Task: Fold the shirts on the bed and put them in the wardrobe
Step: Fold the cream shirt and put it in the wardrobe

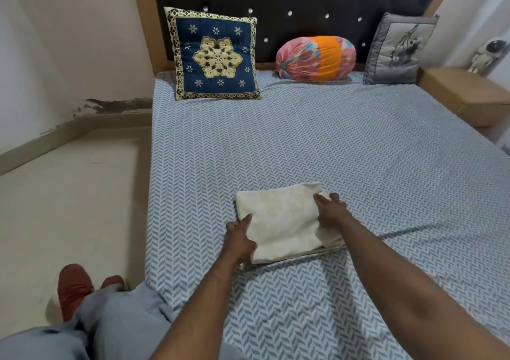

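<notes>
The left hand [240,239] and right hand [331,210] pinch the folded cream shirt [284,221] at its sides, probably to lift it.

The folded shirt [287,224] lies on the bed [358,144] at lower centre, with the left hand [240,238] on its near left corner and the right hand [329,210] on its right edge. At the top, against the headboard [276,0], sit a cushion [214,53], a bolster [316,58] and a second cushion [397,50], left to right. A side table [463,89] stands at upper right and shoes [73,288] at lower left.
</notes>
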